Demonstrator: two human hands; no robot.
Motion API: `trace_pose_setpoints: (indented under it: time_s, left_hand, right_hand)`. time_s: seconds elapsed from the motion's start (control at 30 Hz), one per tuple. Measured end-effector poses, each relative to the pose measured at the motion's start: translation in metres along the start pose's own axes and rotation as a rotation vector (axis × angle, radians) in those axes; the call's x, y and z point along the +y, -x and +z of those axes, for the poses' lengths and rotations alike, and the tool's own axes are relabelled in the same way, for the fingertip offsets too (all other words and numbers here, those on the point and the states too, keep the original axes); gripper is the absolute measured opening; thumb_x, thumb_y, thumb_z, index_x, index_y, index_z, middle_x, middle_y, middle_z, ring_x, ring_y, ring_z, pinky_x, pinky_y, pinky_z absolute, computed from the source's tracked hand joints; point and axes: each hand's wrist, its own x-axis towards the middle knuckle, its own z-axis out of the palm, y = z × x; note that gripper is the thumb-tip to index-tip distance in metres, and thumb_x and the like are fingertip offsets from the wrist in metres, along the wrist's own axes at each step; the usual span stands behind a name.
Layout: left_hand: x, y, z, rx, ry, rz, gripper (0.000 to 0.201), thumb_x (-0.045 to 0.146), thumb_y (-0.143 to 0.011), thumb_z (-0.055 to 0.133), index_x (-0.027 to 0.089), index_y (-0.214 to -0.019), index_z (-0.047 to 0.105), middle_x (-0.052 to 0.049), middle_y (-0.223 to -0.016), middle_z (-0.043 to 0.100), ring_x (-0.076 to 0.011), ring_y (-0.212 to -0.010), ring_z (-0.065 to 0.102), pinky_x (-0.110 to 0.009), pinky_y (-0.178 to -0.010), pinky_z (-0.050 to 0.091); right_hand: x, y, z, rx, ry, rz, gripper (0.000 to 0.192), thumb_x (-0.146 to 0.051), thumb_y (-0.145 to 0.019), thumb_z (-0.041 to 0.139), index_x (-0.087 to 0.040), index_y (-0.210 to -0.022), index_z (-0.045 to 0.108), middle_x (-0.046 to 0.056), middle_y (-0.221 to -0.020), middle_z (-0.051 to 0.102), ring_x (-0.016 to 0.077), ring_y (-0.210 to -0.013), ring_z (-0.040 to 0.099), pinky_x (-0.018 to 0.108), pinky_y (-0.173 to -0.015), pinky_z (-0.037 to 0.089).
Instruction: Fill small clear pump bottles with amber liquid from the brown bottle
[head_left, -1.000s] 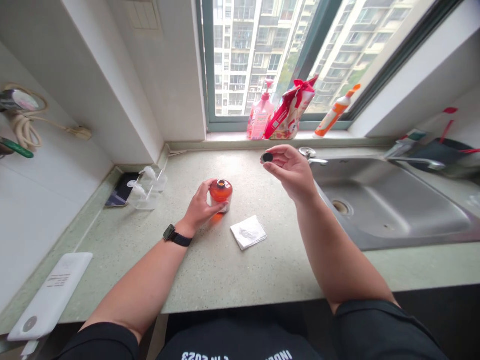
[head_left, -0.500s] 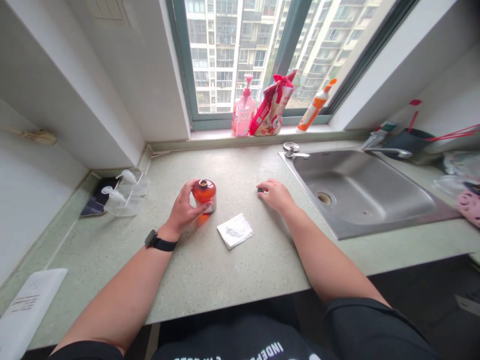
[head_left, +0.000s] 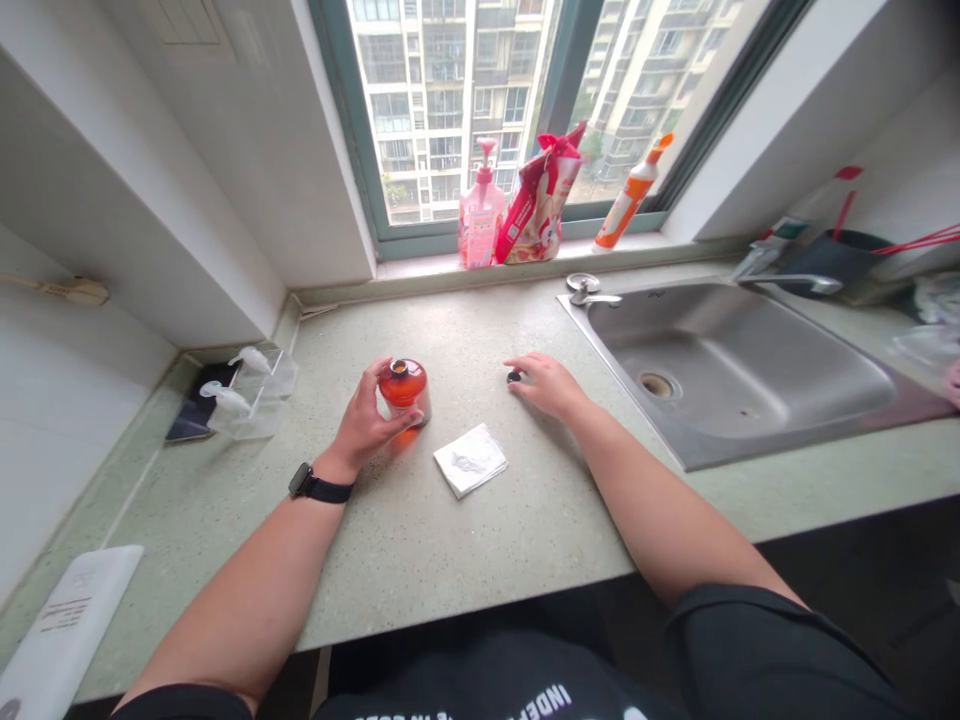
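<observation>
My left hand [head_left: 369, 418] is wrapped round the side of an amber bottle [head_left: 403, 388] standing upright on the counter. The bottle's neck is uncapped, and its label is partly hidden by my thumb. To the right, my right hand [head_left: 549, 385] is open low over the counter, fingers stretched to the left. A small black bottle cap [head_left: 514, 377] lies beside my thumb and fingertips; whether they still touch it is hard to make out. Between my hands and closer to me is a folded white paper tissue [head_left: 471, 461] with a grey mark on top.
A steel sink [head_left: 742, 370] with a tap lies at right. Clear holders with white pump heads [head_left: 226, 397] stand at left by a dark flat item [head_left: 196, 420]. A white packet [head_left: 71, 625] lies front left. A pink pump bottle [head_left: 480, 220], red bag and orange-white bottle line the sill.
The fingers of my right hand have spread apart from their pinch round the black cap. My left hand keeps its hold on the bottle. The view has shifted slightly.
</observation>
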Motion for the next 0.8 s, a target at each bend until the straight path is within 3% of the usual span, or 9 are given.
trace_pose_setpoints:
  time_s: [0.3,0.5,0.63,0.8]
  left_hand:
    - [0.012,0.000,-0.003,0.021,-0.093,-0.113,0.077,0.065,-0.080,0.087,0.022,-0.136,0.058,-0.014,-0.132,0.072,-0.0334,-0.121,0.072,-0.049,-0.107,0.057]
    - [0.029,-0.016,0.002,0.032,-0.095,-0.125,0.074,0.058,-0.076,0.092,0.024,-0.134,0.060,-0.012,-0.130,0.074,-0.0315,-0.117,0.072,-0.048,-0.105,0.057]
    - [0.041,-0.044,0.020,-0.002,-0.033,-0.074,0.070,0.053,-0.078,0.092,0.024,-0.134,0.061,-0.011,-0.129,0.074,-0.0298,-0.115,0.072,-0.046,-0.104,0.057]
    - [0.049,-0.078,0.064,0.026,0.099,-0.080,0.069,0.051,-0.077,0.094,0.023,-0.131,0.060,-0.012,-0.128,0.074,-0.0293,-0.115,0.072,-0.045,-0.104,0.055]
  right_hand:
    - [-0.004,0.002,-0.002,-0.024,-0.024,-0.034,0.045,-0.028,-0.088,0.082,-0.027,-0.132,0.075,0.007,-0.116,0.079,0.0295,-0.116,0.070,0.049,-0.110,0.053]
    - [-0.006,-0.002,0.001,0.004,-0.056,0.001,0.037,-0.040,-0.100,0.069,-0.023,-0.132,0.074,0.010,-0.114,0.081,0.0305,-0.116,0.072,0.049,-0.108,0.053]
    - [-0.002,-0.004,0.004,0.052,-0.089,0.030,0.037,-0.043,-0.106,0.057,-0.023,-0.131,0.075,0.011,-0.116,0.082,0.0295,-0.113,0.074,0.046,-0.106,0.055]
    - [0.006,-0.006,0.009,0.138,-0.163,0.044,0.043,-0.047,-0.109,0.045,-0.024,-0.130,0.074,0.012,-0.132,0.079,0.0279,-0.124,0.072,0.043,-0.108,0.054]
